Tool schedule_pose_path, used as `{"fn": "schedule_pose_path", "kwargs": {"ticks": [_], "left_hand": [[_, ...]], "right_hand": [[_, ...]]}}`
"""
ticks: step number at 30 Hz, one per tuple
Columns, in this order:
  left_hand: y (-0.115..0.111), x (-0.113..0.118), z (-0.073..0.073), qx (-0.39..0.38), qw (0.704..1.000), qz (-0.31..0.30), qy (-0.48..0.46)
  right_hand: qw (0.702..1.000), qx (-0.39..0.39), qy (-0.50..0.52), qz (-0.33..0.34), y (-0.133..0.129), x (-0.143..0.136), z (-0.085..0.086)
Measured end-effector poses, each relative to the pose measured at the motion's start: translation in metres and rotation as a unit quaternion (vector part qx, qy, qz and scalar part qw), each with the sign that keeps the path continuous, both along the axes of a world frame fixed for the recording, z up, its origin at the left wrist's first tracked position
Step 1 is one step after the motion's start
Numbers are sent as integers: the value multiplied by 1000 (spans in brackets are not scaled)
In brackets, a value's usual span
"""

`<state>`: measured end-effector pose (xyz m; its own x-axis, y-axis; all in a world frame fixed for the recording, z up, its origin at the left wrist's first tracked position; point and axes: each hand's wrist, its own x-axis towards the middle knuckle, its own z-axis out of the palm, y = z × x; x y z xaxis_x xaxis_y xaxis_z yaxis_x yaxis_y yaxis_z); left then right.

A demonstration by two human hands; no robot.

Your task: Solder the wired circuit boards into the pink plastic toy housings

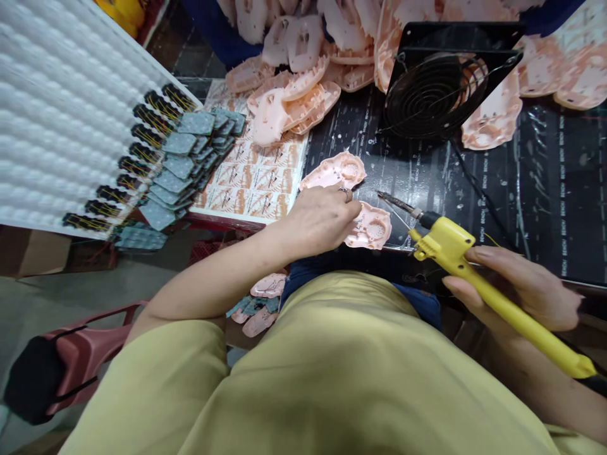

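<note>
My right hand (516, 284) is wrapped round the yellow handle of a soldering iron (450, 243), whose thin dark tip points left over the table. A metal solder guide runs beside the tip. My left hand (325, 215), with a ring on one finger, is closed over the left part of a pink plastic shell (374, 227) at the table's front edge. Its fingertips are partly hidden. The shell has a round perforated patch facing up. Just behind my left hand lies a second pink shell (334, 170), also with its inside up. The iron's tip is apart from both shells.
A black fan (439, 82) stands at the back, with piled pink shells (294, 101) to its left and more at right. Stacked green circuit boards (180, 158) with wired black parts lie left, by a white ridged tray (71, 114). A pink chair (90, 354) stands lower left.
</note>
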<state>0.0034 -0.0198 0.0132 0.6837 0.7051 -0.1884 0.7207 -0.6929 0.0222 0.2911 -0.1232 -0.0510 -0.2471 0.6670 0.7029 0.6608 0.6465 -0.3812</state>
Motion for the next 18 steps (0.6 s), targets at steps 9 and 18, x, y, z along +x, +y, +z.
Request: {"fn": "schedule_pose_path", "kwargs": {"ticks": [9, 18], "left_hand": [[8, -30, -46, 63, 986, 98, -119], [17, -35, -57, 53, 990, 41, -127]], "right_hand": [[996, 9, -49, 76, 25, -43, -5], [983, 9, -157, 96, 66, -58, -33]]}}
